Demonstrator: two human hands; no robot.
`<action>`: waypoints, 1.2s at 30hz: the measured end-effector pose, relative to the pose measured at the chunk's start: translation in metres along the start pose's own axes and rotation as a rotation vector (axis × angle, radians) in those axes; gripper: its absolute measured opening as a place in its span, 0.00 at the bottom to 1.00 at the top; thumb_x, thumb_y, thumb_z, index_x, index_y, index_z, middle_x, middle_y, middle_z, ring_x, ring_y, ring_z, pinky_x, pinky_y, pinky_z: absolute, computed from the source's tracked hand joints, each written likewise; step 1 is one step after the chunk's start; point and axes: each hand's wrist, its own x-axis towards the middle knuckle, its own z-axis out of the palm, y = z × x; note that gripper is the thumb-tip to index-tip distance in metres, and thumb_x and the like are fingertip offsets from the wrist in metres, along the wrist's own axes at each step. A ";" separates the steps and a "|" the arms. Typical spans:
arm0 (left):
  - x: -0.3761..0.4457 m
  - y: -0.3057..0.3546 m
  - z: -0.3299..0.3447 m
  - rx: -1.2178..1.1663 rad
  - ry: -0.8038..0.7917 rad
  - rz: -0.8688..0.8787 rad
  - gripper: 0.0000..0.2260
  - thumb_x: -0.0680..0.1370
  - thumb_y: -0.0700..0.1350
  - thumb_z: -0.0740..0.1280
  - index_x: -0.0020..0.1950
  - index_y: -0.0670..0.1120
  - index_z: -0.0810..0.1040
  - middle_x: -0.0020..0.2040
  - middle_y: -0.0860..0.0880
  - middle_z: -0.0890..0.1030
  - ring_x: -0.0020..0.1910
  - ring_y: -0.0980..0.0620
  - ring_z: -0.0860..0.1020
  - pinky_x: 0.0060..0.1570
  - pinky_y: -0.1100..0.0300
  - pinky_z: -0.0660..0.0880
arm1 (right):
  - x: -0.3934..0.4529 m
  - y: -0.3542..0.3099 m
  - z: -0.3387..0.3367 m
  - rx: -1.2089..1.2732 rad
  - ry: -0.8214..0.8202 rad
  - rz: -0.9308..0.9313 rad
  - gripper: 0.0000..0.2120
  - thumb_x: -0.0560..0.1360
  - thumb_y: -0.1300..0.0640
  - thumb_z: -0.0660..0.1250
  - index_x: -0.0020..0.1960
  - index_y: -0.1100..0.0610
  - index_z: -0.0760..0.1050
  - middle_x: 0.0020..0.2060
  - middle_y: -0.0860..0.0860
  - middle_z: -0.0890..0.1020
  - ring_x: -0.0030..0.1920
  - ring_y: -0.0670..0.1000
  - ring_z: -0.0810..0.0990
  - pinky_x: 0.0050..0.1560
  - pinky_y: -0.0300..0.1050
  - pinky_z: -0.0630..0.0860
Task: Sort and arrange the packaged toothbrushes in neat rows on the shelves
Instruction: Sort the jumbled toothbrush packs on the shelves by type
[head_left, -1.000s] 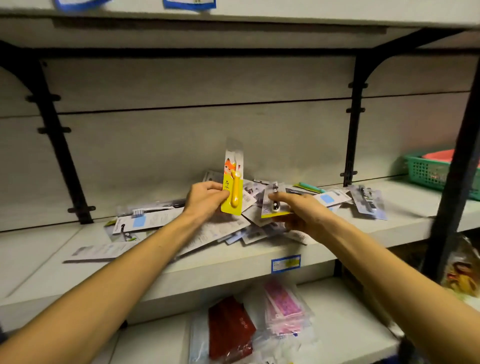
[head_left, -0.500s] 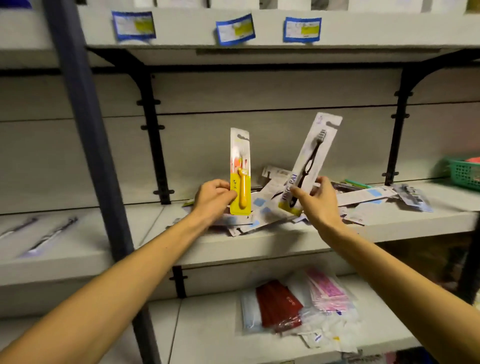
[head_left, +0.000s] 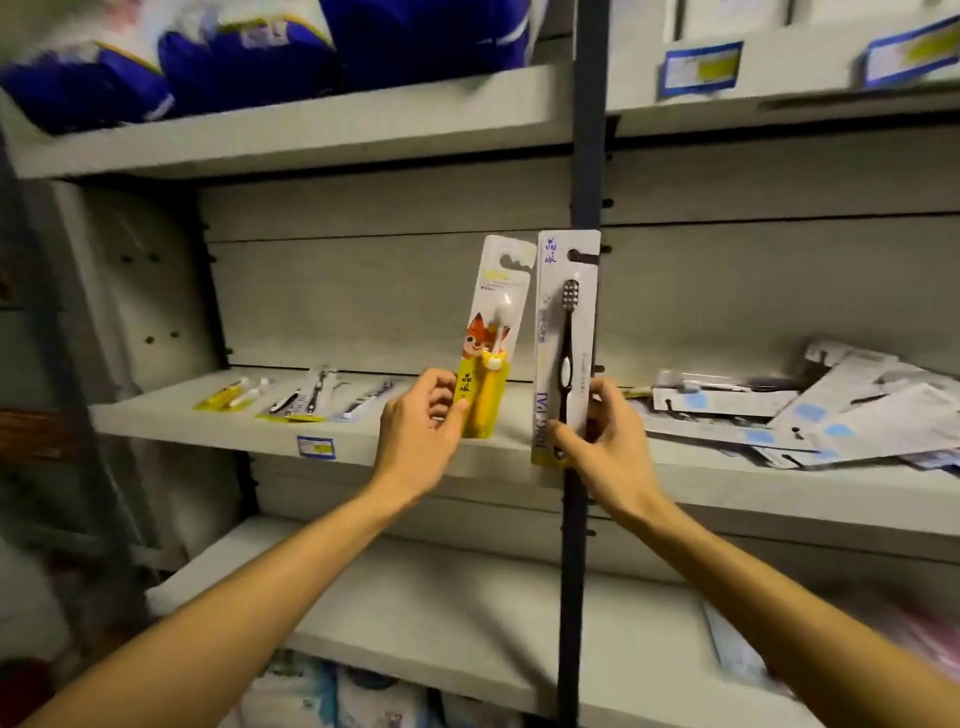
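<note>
The left hand (head_left: 421, 421) pinches the lower end of a yellow fox-printed child's toothbrush card (head_left: 491, 343) and the right hand (head_left: 605, 441) grips the foot of a long white card holding a black toothbrush (head_left: 566, 348), both packs upright, side by side, long axes vertical, in front of the grey shelf's (head_left: 208, 423) front edge. The short row of laid-out toothbrush packs (head_left: 301, 397) lies to the left towards that shelf's left end, nearer the left hand, so its yellow card likely goes down first. The unsorted heap of white packs (head_left: 810, 415) sprawls at the right end of the neighbouring shelf, past a dark steel upright (head_left: 589, 156)
</note>
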 end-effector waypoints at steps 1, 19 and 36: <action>0.002 -0.012 -0.018 0.028 0.026 -0.013 0.07 0.78 0.39 0.71 0.51 0.49 0.77 0.42 0.54 0.83 0.42 0.56 0.82 0.41 0.63 0.80 | 0.004 0.000 0.020 0.023 -0.019 0.004 0.17 0.75 0.60 0.73 0.58 0.45 0.73 0.50 0.44 0.84 0.51 0.47 0.84 0.49 0.44 0.83; 0.113 -0.256 -0.228 0.267 0.193 -0.608 0.06 0.77 0.40 0.70 0.50 0.50 0.80 0.48 0.44 0.86 0.51 0.43 0.84 0.56 0.48 0.79 | 0.180 0.059 0.324 0.121 -0.354 0.375 0.30 0.68 0.69 0.77 0.64 0.58 0.67 0.54 0.57 0.83 0.53 0.56 0.84 0.55 0.57 0.82; 0.195 -0.409 -0.288 0.748 -0.195 -0.460 0.18 0.77 0.51 0.69 0.67 0.53 0.78 0.68 0.50 0.76 0.67 0.47 0.73 0.63 0.55 0.71 | 0.256 0.118 0.455 -0.706 -0.602 0.244 0.28 0.74 0.43 0.69 0.71 0.50 0.71 0.66 0.55 0.74 0.65 0.58 0.72 0.66 0.53 0.72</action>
